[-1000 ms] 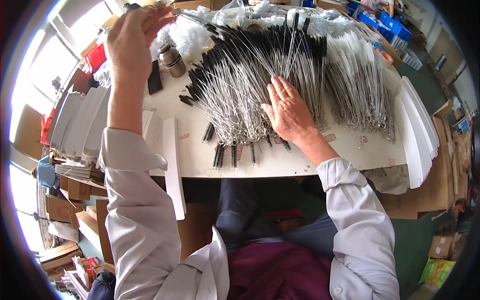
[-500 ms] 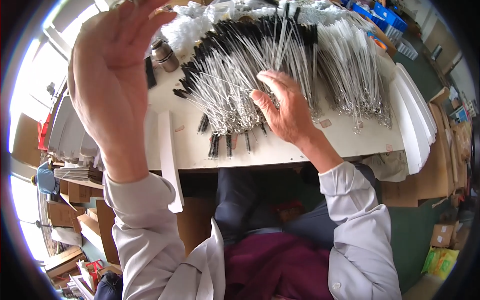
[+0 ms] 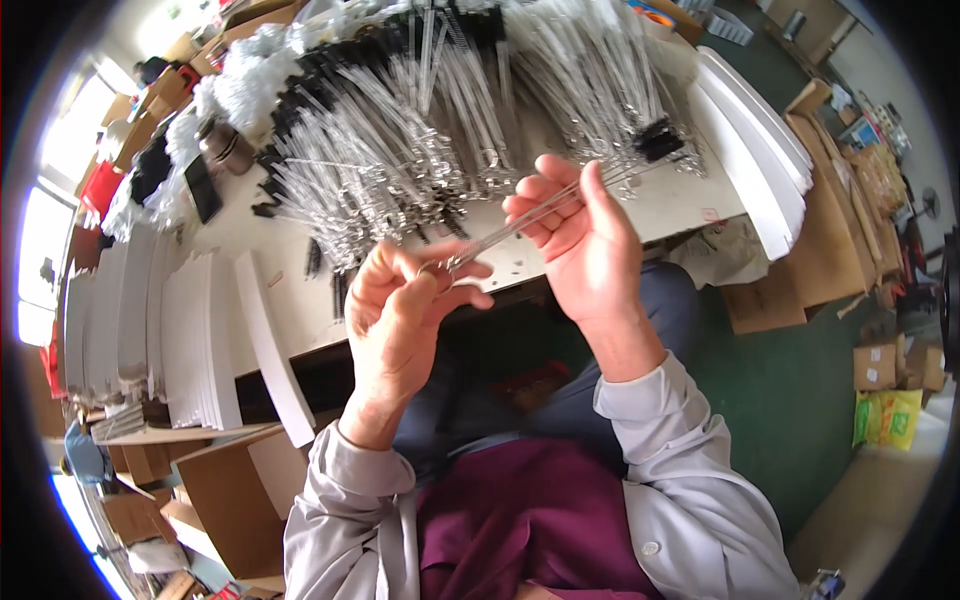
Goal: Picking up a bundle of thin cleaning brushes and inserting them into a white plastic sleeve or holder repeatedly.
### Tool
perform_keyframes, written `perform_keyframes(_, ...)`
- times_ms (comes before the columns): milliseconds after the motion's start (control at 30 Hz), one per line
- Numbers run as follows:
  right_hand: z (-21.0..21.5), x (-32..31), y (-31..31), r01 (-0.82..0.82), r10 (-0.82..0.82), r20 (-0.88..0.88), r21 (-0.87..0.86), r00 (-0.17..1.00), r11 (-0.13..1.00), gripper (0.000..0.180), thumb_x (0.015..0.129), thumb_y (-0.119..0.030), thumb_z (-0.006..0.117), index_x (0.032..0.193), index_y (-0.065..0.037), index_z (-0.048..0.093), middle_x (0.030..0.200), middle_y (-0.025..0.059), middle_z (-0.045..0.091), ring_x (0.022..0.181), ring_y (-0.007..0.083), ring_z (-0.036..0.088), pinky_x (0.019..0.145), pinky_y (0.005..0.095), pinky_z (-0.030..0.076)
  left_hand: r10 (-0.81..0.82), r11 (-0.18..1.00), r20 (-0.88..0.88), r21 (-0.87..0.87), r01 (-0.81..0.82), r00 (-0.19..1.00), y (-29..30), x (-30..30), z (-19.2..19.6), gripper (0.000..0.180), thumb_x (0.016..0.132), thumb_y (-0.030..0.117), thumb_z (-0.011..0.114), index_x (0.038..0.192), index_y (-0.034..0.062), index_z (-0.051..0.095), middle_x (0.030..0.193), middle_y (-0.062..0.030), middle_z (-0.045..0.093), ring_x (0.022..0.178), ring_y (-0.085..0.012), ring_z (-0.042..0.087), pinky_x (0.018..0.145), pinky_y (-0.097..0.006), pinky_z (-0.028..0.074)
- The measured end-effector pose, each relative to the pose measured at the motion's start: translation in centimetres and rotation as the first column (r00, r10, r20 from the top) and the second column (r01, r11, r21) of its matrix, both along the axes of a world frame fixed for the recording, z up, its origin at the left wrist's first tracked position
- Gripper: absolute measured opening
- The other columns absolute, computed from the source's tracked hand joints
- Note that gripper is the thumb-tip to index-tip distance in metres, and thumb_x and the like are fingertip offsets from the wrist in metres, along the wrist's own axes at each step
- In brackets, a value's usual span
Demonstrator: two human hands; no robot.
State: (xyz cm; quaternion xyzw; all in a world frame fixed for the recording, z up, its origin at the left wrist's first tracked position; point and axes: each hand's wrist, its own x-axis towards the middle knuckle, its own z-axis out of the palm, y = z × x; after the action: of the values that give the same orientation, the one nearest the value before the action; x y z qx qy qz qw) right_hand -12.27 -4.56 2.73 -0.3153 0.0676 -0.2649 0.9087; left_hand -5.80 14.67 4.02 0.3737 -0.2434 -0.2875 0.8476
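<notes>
My left hand [image 3: 395, 310] pinches the looped wire ends of several thin brushes [image 3: 508, 230] between thumb and fingers. Their stems slant up to the right, and their black bristle heads [image 3: 657, 140] point away from me. Palm up, my right hand [image 3: 590, 235] is loosely open, thumb apart from the fingers. The stems cross its fingers and thumb; how firmly they touch I cannot tell. Just beyond both hands a large pile of black-bristled wire brushes [image 3: 370, 160] covers the table, loops toward me. White-bristled brushes [image 3: 580, 75] lie to its right.
Long white card strips [image 3: 750, 150] stand at the table's right edge. More strips [image 3: 190, 340] are stacked at the left, one overhanging the front edge. A metal flask [image 3: 226, 148] and a dark phone [image 3: 203, 192] are at the back left. Cardboard boxes [image 3: 230, 500] sit below left.
My left hand has come down from the upper left and now grips several brushes. My right hand has turned palm up beside it. The whole view has shifted.
</notes>
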Motion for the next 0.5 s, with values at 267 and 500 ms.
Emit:
perform_keyframes(267, -4.0, -1.3, -2.0, 0.145, -0.146, -0.082, -0.017, 0.986, 0.989, 0.046, 0.11, -0.042, 0.048, 0.12, 0.0, 0.061, 0.083, 0.0095, 0.069, 0.07, 0.024, 0.068, 0.069, 0.0407, 0.058, -0.001, 0.884, -0.108, 0.465, 0.052, 0.994, 0.6, -3.3, -6.5, 0.008, 0.097, 0.002, 0.057, 0.09, 0.0015, 0.056, 0.103, -0.0242, 0.072, 0.087, -0.0284, 0.073, 0.075, -0.04, 0.063)
perform_keyframes(500, -4.1, -3.2, -3.1, 0.208, -0.211, -0.185, -0.033, 0.96, 0.978, 0.047, 0.111, -0.042, 0.047, 0.119, 0.003, 0.059, 0.067, -0.004, 0.042, 0.052, 0.005, 0.034, 0.043, 0.0222, 0.028, -0.339, 0.717, -0.204, 0.576, 0.393, 0.918, -1.5, -6.1, -8.2, 0.011, 0.101, 0.009, 0.056, 0.098, -0.0015, 0.06, 0.098, -0.0184, 0.072, 0.088, -0.0225, 0.071, 0.078, -0.034, 0.062)
